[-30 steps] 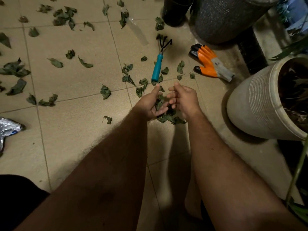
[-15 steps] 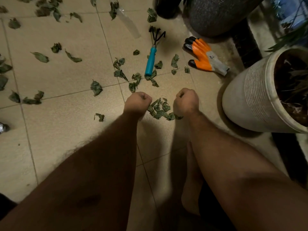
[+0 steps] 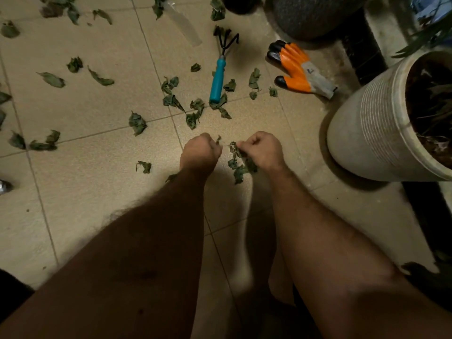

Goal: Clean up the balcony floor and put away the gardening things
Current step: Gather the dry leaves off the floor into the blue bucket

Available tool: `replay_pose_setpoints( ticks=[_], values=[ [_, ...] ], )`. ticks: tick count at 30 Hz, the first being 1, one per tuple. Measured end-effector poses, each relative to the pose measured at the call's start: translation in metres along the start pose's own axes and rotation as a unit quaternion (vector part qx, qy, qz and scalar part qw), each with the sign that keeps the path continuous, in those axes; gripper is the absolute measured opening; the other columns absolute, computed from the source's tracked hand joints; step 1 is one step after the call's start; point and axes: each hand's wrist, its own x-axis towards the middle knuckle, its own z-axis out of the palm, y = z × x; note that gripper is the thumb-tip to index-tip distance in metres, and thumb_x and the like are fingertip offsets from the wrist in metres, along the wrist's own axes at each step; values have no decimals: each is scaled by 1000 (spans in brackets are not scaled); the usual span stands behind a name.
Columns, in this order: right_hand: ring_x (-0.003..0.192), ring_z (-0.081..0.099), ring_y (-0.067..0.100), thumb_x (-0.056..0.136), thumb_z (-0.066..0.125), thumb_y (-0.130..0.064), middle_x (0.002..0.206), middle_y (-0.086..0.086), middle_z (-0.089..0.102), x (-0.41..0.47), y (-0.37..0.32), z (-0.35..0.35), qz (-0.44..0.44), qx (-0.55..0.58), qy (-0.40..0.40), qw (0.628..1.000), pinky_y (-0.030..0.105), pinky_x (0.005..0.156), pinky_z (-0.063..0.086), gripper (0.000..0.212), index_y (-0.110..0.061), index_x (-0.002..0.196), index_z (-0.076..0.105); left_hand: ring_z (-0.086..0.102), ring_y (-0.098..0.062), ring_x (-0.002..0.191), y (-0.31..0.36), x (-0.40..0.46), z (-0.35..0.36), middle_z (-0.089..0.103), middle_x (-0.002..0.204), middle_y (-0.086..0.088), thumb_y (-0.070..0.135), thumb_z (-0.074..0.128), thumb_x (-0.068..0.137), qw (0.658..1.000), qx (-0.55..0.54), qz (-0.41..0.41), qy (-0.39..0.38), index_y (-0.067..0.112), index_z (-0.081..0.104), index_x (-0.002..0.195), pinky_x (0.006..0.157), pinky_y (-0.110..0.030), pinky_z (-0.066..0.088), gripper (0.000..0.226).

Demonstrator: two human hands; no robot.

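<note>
Left hand fisted, knuckles up, fingers curled tight; a scrap of leaf pokes out at its inner edge, so it grips leaf bits. Right hand also fisted, fingers curled round a clump of dried leaves that hangs out below and to the inner side of the fist. Both fists sit side by side over the tiled floor, a small gap between them, forearms running down to the bottom edge of the view.

Loose leaves scattered over the tiles, mostly to the left and beyond the hands; several lie just past the fists near a grout line.

Hand rake with teal handle and black 3-prong head lies on the floor beyond the hands, prongs pointing away, handle end resting on a leaf. Orange glove with black fingertips and grey cuff lies flat to the right of the rake, apart from it, fingers pointing left. Clear plastic strip lies on the tiles up-left of the rake head.

Pale ribbed pot stands at right, near the right hand, not touching; dark dry plant matter inside. Dark mesh-covered container at top, behind the glove. Crumpled silver wrapper at the left edge.
</note>
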Motion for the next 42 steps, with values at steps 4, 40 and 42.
replay_pose_setpoints(
  ticks=[4, 40, 42],
  values=[
    [69, 65, 11, 80, 80, -26, 75, -2, 67, -5, -2, 10, -19, -66, -12, 998, 27, 62, 56, 21, -13, 83, 65, 51, -21, 70, -3, 4, -8, 50, 74, -3, 23, 56, 92, 993, -113, -28, 10, 13, 53, 84, 63, -35, 47, 14],
    [53, 56, 14, 101, 41, -3, 75, 14, 62, 7, 16, -39, 193, 510, -56, 836, 21, 42, 42, 10, -6, 98, 50, 50, -19, 85, 11, -27, 4, 58, 98, -9, 3, 45, 95, 997, 34, -17, -71, 7, 49, 120, 71, -31, 43, 26],
    [53, 58, 10, 101, 44, -7, 75, 14, 67, 8, 23, -42, 218, 541, -60, 810, 19, 41, 42, 11, -3, 105, 53, 51, -18, 86, 11, -24, 4, 59, 100, -8, 7, 48, 94, 997, 31, -17, -61, 6, 54, 118, 71, -30, 44, 24]
  ],
)
